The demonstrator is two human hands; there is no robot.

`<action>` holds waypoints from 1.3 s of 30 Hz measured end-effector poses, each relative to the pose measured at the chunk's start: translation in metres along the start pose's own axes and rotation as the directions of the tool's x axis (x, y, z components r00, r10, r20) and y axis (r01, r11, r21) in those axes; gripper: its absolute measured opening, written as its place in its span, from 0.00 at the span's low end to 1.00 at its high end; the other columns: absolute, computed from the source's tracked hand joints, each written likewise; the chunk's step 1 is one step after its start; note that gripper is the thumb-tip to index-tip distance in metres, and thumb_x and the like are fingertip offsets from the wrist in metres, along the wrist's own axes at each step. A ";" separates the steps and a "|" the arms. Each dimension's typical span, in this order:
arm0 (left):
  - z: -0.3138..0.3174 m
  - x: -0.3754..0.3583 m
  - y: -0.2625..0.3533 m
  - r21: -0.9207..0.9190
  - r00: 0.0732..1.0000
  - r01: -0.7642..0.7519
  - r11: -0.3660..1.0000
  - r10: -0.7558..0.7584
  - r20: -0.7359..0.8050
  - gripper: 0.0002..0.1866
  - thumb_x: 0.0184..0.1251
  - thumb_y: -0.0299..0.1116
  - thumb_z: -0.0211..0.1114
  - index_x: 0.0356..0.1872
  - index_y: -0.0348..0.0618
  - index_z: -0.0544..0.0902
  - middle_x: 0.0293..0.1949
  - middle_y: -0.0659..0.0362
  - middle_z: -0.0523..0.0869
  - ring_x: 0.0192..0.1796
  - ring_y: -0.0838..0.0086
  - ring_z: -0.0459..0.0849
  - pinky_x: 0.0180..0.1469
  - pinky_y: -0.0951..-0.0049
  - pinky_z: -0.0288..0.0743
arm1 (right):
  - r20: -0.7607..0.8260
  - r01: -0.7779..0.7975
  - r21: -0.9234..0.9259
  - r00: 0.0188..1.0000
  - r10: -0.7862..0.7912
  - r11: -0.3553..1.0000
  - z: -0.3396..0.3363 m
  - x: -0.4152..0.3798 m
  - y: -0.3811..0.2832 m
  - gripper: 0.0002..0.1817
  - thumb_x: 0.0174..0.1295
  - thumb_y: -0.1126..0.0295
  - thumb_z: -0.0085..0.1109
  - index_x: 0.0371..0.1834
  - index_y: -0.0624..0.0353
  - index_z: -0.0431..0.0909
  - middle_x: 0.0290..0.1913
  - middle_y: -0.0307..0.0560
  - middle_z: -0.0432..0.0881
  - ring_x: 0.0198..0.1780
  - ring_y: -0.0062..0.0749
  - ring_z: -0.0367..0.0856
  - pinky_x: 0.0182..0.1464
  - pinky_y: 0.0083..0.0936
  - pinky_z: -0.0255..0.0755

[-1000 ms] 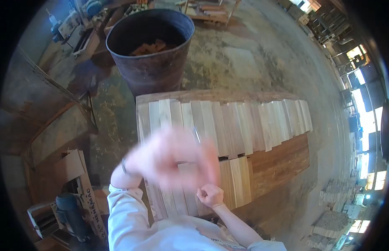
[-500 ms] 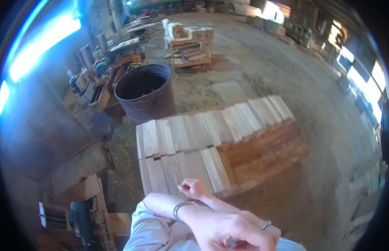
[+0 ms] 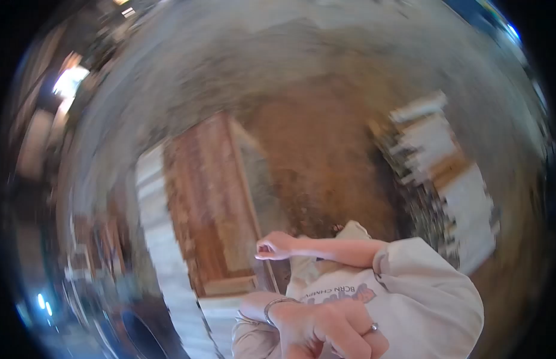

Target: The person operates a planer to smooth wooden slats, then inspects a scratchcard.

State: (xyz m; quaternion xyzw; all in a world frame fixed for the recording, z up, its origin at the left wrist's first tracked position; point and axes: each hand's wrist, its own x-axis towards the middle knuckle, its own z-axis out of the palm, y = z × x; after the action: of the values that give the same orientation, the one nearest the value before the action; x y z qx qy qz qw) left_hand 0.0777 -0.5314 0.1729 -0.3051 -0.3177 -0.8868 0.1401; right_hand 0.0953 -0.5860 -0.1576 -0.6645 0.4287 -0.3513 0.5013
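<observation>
Silver ring [image 3: 374, 326] up close: I've got the left hand [image 3: 328, 329] curled before the shirt [image 3: 421, 299], the right hand [image 3: 276, 246] loosely curled by the table [image 3: 209, 173]; can't tell if either grips anything. Pale boards [image 3: 161, 239] lie flat along its left side, seemingly for steady support; farther right, a stack [image 3: 469, 209].

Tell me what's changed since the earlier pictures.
The view has swung right: the brown wooden tabletop, partly covered with pale wooden strips, now lies left of centre, and a stack of pale boards appears at right. The bare left hand has drawn back from over the strips. No grasp or release shows. The bare right hand stays loosely curled.
</observation>
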 end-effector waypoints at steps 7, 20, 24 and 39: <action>-0.076 0.047 0.035 -0.366 0.868 0.437 0.822 -0.279 0.410 0.14 0.68 0.36 0.77 0.33 0.34 0.87 0.25 0.59 0.80 0.23 0.71 0.76 0.24 0.72 0.65 | -0.510 -0.401 0.004 0.787 0.347 0.916 -0.132 -0.033 0.052 0.19 0.65 0.50 0.66 0.45 0.54 0.89 0.41 0.53 0.91 0.45 0.50 0.90 0.49 0.42 0.82; -0.152 0.136 0.003 -0.460 0.687 0.567 0.683 -0.083 0.722 0.18 0.68 0.41 0.76 0.36 0.32 0.85 0.29 0.53 0.82 0.29 0.62 0.83 0.29 0.70 0.73 | -0.545 0.117 0.726 -0.504 0.670 0.678 -0.104 -0.258 0.101 0.11 0.71 0.62 0.65 0.39 0.59 0.86 0.28 0.36 0.85 0.26 0.18 0.80 0.30 0.19 0.72; -0.162 0.163 -0.054 -0.375 0.844 0.329 0.866 -0.092 0.528 0.09 0.64 0.27 0.72 0.28 0.31 0.87 0.23 0.56 0.81 0.21 0.71 0.77 0.22 0.72 0.65 | -0.515 0.163 0.746 -0.472 0.715 0.645 -0.103 -0.295 0.120 0.10 0.71 0.63 0.65 0.39 0.59 0.86 0.28 0.37 0.85 0.26 0.18 0.80 0.29 0.20 0.72; -0.116 0.298 -0.198 -0.557 0.904 0.351 0.753 -0.427 -0.006 0.27 0.58 0.44 0.81 0.46 0.30 0.83 0.30 0.52 0.85 0.27 0.66 0.84 0.31 0.73 0.75 | -0.565 0.107 0.774 -0.326 0.758 0.624 -0.257 -0.381 0.170 0.11 0.73 0.63 0.64 0.45 0.60 0.85 0.31 0.35 0.84 0.29 0.18 0.80 0.35 0.21 0.75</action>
State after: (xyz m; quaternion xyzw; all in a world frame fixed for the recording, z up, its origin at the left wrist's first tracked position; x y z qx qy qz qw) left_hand -0.2934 -0.4730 0.1950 -0.1997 -0.0995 -0.9675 -0.1193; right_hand -0.3186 -0.3509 -0.2715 0.2116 0.7035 -0.6354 0.2379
